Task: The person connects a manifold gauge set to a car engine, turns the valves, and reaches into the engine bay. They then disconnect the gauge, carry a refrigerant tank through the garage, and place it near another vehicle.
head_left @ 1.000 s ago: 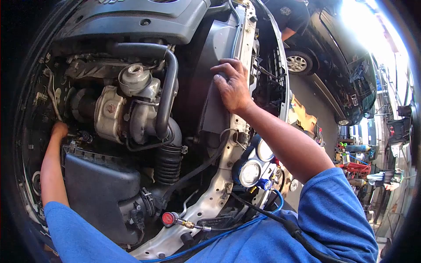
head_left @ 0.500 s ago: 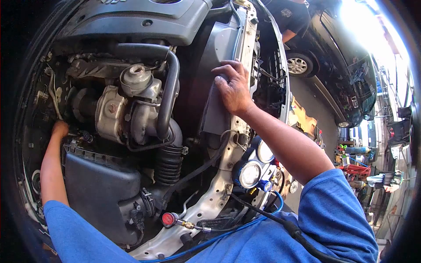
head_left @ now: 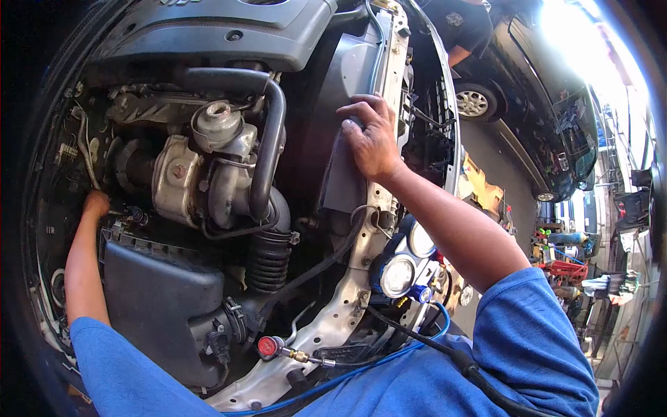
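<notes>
My left hand (head_left: 96,203) reaches deep into the engine bay at the left, at the lower end of a thin metal pipe (head_left: 86,149). Its fingers are hidden, so I cannot see what they touch. Just right of it is a small fitting (head_left: 137,216), with the black air filter box (head_left: 163,278) below. My right hand (head_left: 375,147) rests on the edge of the black radiator shroud (head_left: 342,177) beside the pale metal front crossmember (head_left: 333,306). Its fingers are bent and apart, holding nothing.
A turbocharger (head_left: 222,187) and a black hose (head_left: 274,146) fill the middle. A gauge set (head_left: 398,276) with a blue hose (head_left: 443,323) hangs at the front; a red-capped coupler (head_left: 267,346) lies on the crossmember. Another person (head_left: 455,28) and a dark car (head_left: 549,104) are beyond.
</notes>
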Tool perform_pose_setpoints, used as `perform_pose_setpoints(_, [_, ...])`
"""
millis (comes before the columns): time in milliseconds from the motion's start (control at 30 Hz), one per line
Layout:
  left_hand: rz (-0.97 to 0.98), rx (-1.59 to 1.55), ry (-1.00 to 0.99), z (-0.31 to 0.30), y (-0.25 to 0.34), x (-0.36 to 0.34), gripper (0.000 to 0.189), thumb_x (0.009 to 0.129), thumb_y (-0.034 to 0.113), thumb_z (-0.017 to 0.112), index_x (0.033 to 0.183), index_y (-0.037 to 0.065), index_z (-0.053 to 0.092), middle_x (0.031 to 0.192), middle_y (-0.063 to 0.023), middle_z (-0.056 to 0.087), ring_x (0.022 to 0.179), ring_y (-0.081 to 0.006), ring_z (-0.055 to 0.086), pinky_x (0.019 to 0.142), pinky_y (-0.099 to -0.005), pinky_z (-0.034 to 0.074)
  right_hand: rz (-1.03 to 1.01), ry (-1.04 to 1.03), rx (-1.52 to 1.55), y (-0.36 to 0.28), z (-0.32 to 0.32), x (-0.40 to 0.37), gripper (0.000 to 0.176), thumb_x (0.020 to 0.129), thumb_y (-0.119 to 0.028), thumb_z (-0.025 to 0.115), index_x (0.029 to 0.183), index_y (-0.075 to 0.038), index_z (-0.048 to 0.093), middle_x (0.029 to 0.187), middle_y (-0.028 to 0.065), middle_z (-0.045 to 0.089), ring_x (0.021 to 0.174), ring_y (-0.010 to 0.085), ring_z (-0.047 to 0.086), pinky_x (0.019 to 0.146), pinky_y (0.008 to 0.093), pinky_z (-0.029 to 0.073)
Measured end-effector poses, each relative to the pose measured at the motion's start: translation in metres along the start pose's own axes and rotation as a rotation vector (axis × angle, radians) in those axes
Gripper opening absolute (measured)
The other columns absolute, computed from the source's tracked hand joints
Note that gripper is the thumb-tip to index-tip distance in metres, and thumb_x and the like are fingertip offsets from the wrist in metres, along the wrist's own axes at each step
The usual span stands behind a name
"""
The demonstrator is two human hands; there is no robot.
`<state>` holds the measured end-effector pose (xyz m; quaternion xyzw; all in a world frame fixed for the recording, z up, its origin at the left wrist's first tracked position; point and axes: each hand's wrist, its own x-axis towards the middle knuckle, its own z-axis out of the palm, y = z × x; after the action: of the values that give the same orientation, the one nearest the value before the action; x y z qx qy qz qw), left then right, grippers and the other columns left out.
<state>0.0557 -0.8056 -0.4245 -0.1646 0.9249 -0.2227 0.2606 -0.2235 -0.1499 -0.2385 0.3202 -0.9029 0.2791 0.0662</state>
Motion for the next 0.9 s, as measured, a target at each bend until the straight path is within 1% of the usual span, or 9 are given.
perform_pose_setpoints(467, [0.016,-0.005,-0.012,0.001,0.000,-0.001,0.029,0.090,0.018,0.057,0.106,0.002,0.075,0.114,-0.0230,0.070,0.104,-0.0385,0.069,0.091,-0.0466,0.055,0.061,-0.023,0.027,-0.003,-0.001,0.000,0.030,0.090,-0.026,0.058,0.115,-0.014,0.068,0.134,0.0142,0.051,0.136,0.0376,0.034,0.118,0.0478,0.024])
perform_pose_setpoints(767, [0.024,-0.011,-0.018,-0.004,-0.006,-0.004,0.030,0.091,0.018,0.056,0.108,0.001,0.075,0.116,-0.0244,0.069,0.106,-0.0397,0.069,0.092,-0.0469,0.055,0.011,-0.001,0.026,-0.001,-0.001,0.000,0.029,0.089,-0.025,0.059,0.113,-0.013,0.068,0.132,0.0139,0.052,0.134,0.0366,0.037,0.117,0.0468,0.025])
perform_pose_setpoints(833, [0.015,-0.025,-0.027,-0.008,-0.005,-0.005,0.031,0.091,0.019,0.055,0.108,0.001,0.075,0.116,-0.0244,0.069,0.106,-0.0395,0.069,0.092,-0.0467,0.055,-0.004,0.007,0.021,0.000,0.000,0.000,0.028,0.089,-0.024,0.059,0.113,-0.013,0.068,0.132,0.0137,0.053,0.133,0.0362,0.038,0.116,0.0466,0.026])
perform_pose_setpoints(900, [-0.038,-0.095,-0.026,0.007,-0.011,0.003,0.031,0.092,0.019,0.055,0.107,0.002,0.075,0.116,-0.0239,0.070,0.106,-0.0390,0.069,0.092,-0.0466,0.055,-0.006,0.013,0.021,0.000,0.000,0.000,0.028,0.088,-0.024,0.059,0.112,-0.013,0.068,0.131,0.0137,0.053,0.133,0.0360,0.038,0.116,0.0466,0.026])
